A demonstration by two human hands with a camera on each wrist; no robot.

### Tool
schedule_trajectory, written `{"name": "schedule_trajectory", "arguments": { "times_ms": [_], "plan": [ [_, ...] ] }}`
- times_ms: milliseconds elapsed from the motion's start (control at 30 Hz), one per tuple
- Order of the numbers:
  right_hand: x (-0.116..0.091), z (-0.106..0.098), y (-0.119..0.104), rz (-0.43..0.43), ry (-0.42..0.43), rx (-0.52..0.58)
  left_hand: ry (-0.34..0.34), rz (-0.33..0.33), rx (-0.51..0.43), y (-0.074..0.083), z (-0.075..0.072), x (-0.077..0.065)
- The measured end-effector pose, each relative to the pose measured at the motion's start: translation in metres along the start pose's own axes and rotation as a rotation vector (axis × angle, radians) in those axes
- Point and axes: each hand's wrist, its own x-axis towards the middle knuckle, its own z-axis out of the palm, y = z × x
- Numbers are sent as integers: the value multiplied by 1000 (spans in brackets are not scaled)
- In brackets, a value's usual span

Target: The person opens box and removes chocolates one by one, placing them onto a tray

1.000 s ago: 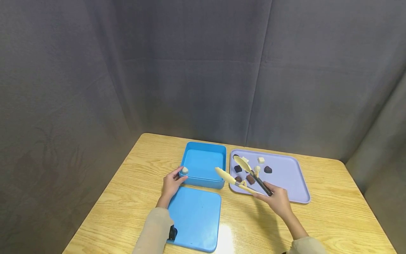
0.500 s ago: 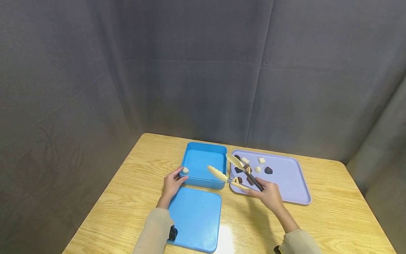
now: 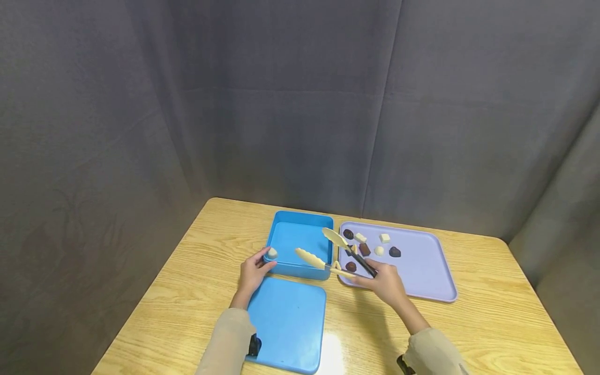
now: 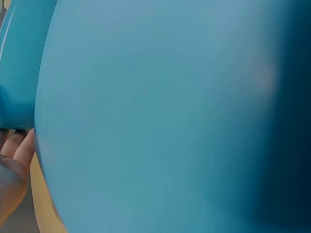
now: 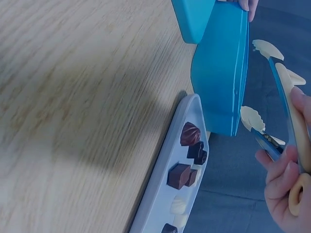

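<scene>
My left hand [image 3: 251, 276] grips the front left corner of a blue box [image 3: 300, 270], thumb at the front wall and fingers along the side. A small whitish piece [image 3: 272, 253] sits inside that corner. My right hand [image 3: 387, 282] holds serving tongs with cream scalloped tips [image 3: 311, 258], spread wide with nothing between them. One tip overlaps the box's right side in the head view; the other is over its front right part. On a lilac tray [image 3: 422, 263] lie several chocolates, among them a brown block [image 3: 364, 249], a dark swirled one [image 3: 350, 266] and a white cube [image 3: 385, 238].
A flat blue lid [image 3: 288, 323] lies on the wooden table [image 3: 178, 291] in front of the box, partly under my left forearm. The tray stands close to the box's right side. A grey curtain [image 3: 281, 104] hangs behind the table.
My right hand has moved left with the tongs, from above the tray to over the box's right part. The tongs stay spread. My left hand keeps its place at the box corner.
</scene>
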Motion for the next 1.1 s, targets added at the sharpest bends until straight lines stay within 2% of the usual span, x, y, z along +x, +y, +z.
{"name": "schedule_trajectory", "arguments": {
  "times_ms": [533, 767, 1000, 1100],
  "plan": [
    [27, 13, -15, -95, -20, -84, 3, -21, 4, 0, -3, 1],
    [38, 19, -24, -93, -78, -91, 5, -23, 5, 1, -4, 0],
    [51, 25, -33, -141, -85, -128, 5, -27, 4, 1, -2, 0],
    [55, 27, -35, -134, -90, -147, -6, -20, -3, 1, -1, 1]
  ]
}}
